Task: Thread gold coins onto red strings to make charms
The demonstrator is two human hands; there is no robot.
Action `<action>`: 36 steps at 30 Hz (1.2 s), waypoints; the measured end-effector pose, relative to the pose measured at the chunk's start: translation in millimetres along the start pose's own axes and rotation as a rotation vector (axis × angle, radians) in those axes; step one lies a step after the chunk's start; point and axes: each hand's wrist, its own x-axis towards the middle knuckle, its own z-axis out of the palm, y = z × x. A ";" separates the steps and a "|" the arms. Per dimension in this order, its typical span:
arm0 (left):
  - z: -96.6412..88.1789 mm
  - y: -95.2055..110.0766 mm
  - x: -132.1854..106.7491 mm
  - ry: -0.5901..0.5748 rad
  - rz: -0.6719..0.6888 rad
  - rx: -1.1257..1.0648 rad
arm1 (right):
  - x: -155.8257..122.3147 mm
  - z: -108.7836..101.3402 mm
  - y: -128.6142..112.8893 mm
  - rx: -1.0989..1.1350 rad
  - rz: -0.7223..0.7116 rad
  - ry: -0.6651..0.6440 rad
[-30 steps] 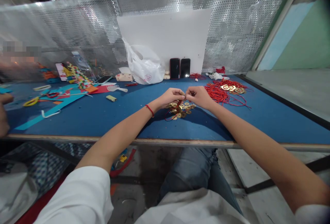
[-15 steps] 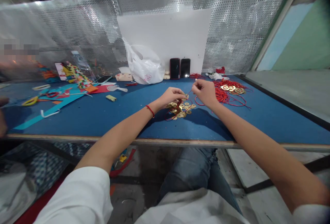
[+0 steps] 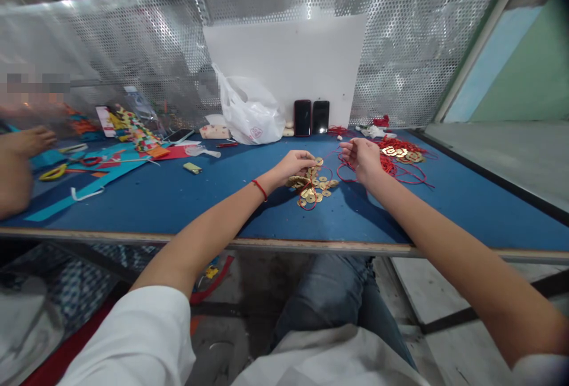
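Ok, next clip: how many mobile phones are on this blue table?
3. A black smartphone and another black smartphone stand upright against the white board; a dark flat phone lies further left. Others may be hidden.

I'm watching a handicraft workshop from afar, with a long blue-topped workbench strewn with red cord, brass coins and coloured paper strips, a co-worker's arm reaching in at the left, and perforated metal screens standing behind.

Brass coins lie in a loose pile, looped with red cord.
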 end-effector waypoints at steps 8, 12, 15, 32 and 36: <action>-0.8 -0.2 -0.9 0.036 0.051 0.253 | -2.5 1.6 1.6 0.066 0.163 0.007; -2.0 -0.7 -0.7 0.022 0.053 0.294 | -4.9 2.8 0.5 0.059 0.150 -0.017; -3.6 -0.6 -0.7 0.012 0.031 0.286 | -7.6 4.1 -1.7 0.051 0.116 -0.044; -3.4 4.9 -5.0 0.037 0.045 0.260 | -9.7 4.4 -1.7 -0.094 0.121 -0.038; -6.3 2.0 -0.6 0.069 0.079 0.271 | -11.3 4.6 4.0 -0.312 0.104 -0.145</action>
